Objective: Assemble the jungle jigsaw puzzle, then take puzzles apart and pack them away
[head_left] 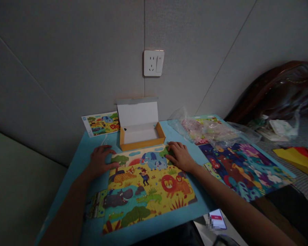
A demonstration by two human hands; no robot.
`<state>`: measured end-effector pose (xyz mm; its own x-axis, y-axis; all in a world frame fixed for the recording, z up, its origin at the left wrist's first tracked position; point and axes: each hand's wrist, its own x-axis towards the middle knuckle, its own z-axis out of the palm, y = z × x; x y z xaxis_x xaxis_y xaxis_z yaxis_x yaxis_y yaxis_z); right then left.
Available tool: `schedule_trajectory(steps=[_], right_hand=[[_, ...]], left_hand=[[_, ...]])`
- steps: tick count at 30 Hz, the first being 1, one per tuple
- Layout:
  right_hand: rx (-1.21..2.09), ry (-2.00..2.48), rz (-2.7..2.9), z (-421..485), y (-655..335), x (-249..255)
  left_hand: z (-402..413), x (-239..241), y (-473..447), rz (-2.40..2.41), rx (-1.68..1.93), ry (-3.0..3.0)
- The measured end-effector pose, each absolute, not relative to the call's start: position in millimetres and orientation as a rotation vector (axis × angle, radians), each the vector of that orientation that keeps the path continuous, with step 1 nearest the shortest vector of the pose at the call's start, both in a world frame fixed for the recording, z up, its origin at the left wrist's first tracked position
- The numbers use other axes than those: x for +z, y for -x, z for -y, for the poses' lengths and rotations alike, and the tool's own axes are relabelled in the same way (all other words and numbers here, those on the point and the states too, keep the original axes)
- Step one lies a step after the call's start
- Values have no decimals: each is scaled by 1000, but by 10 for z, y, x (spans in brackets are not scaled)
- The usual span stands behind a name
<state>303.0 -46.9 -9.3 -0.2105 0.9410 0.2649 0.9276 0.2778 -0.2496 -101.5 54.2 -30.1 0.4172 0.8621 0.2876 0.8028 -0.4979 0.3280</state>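
An assembled jigsaw puzzle [150,186] of cartoon animals on a yellow and green ground lies flat on a light blue table [74,191]. At its upper left edge rests my left hand [100,160], fingers apart, thumb against the border. My right hand [181,156] lies over the upper right corner with its fingers spread. Neither hand holds anything. Just beyond the puzzle stands an open yellow box [143,144], its white-lined lid tipped back towards the wall. To the box's left, a picture card [104,123] shows the same animal scene.
On the right, a dark blue illustrated puzzle [242,171] lies below crumpled clear plastic bags [210,129]. A phone [217,219] with a lit screen is below the table's front edge. The wall carries a white socket [153,63].
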Motion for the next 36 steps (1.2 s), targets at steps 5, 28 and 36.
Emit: schedule_trajectory(steps=[5, 28, 36], right_hand=[[54, 1710, 2253, 483, -3151, -7], [-230, 1940, 2065, 95, -3030, -232], [-260, 1860, 2037, 129, -3027, -155]], left_hand=[[-538, -291, 977, -1407, 614, -2539], [-485, -127, 828, -1482, 591, -2371], [-443, -70, 804, -1282, 711, -2117]])
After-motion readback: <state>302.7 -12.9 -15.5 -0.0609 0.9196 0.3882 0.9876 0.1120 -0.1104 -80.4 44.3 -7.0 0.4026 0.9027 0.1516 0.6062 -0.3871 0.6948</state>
